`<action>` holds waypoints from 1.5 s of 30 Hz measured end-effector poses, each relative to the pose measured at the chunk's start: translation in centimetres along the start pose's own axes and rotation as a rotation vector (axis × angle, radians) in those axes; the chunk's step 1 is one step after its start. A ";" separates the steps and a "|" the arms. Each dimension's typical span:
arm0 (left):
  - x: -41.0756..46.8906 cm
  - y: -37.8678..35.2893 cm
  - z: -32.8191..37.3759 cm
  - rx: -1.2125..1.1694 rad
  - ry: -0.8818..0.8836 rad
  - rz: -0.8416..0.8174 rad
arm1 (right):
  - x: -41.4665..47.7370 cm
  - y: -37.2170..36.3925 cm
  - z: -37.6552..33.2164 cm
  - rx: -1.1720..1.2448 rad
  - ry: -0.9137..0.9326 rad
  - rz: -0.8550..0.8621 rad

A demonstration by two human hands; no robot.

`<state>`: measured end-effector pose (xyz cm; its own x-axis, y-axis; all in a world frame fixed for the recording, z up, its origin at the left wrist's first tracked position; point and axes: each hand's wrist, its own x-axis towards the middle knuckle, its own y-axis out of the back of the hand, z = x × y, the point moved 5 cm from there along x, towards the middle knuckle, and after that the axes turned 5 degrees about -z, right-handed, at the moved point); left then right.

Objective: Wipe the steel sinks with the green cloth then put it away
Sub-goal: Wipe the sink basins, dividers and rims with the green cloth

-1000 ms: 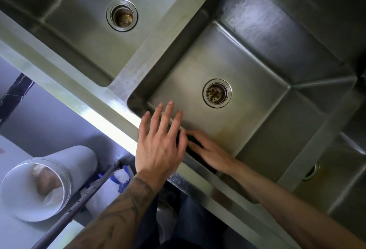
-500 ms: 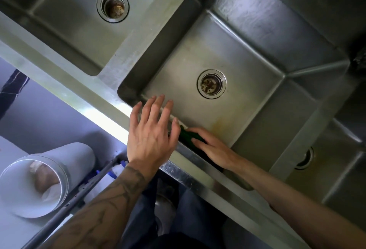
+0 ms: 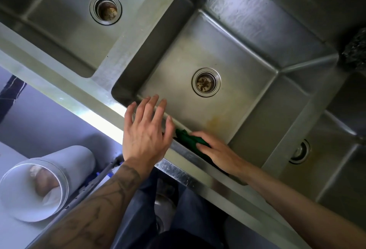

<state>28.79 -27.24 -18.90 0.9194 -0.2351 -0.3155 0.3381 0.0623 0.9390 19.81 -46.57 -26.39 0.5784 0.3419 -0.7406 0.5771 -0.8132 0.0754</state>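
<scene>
Head view: the person's left hand (image 3: 146, 132) lies on the front rim of the middle sink (image 3: 237, 100), its fingers straight and spread apart, the fingertips reaching over the inner edge. The right hand (image 3: 216, 150) is inside that basin, its fingers straight and close together, pressing the green cloth (image 3: 187, 139) flat against the near wall just under the rim. The bunched cloth shows between the two hands, apart from the drain (image 3: 206, 82), with the left sink (image 3: 59, 35) and right sink (image 3: 336, 173) on either side.
</scene>
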 end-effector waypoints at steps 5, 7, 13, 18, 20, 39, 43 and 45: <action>0.1 0.0 0.0 0.000 0.004 0.002 | 5.6 -0.8 6.0 -0.086 -0.180 -0.070; 0.1 0.0 -0.1 -0.005 -0.002 0.003 | 4.4 -0.3 4.7 -0.088 -0.191 -0.062; 0.2 0.0 -0.1 -0.017 -0.007 0.008 | -4.4 0.7 0.7 -0.008 -0.130 -0.034; 0.2 0.0 -0.1 -0.006 -0.011 0.015 | 1.0 0.3 2.9 -0.163 -0.242 -0.040; 0.1 0.0 -0.1 -0.004 -0.013 0.019 | 2.7 0.1 3.8 -0.196 -0.286 -0.040; 0.0 -0.2 -0.2 0.006 -0.022 0.003 | -1.5 0.6 2.4 -0.124 -0.295 0.021; 0.0 -0.2 -0.2 0.010 -0.013 0.001 | -4.2 0.7 0.9 -0.057 -0.271 0.033; 0.0 -0.2 -0.3 0.013 -0.019 0.005 | -1.7 0.5 2.0 -0.069 -0.310 0.000</action>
<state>28.77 -27.00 -19.09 0.9171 -0.2536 -0.3077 0.3303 0.0509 0.9425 18.00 -48.53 -26.46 0.3815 0.1737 -0.9079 0.6212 -0.7755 0.1126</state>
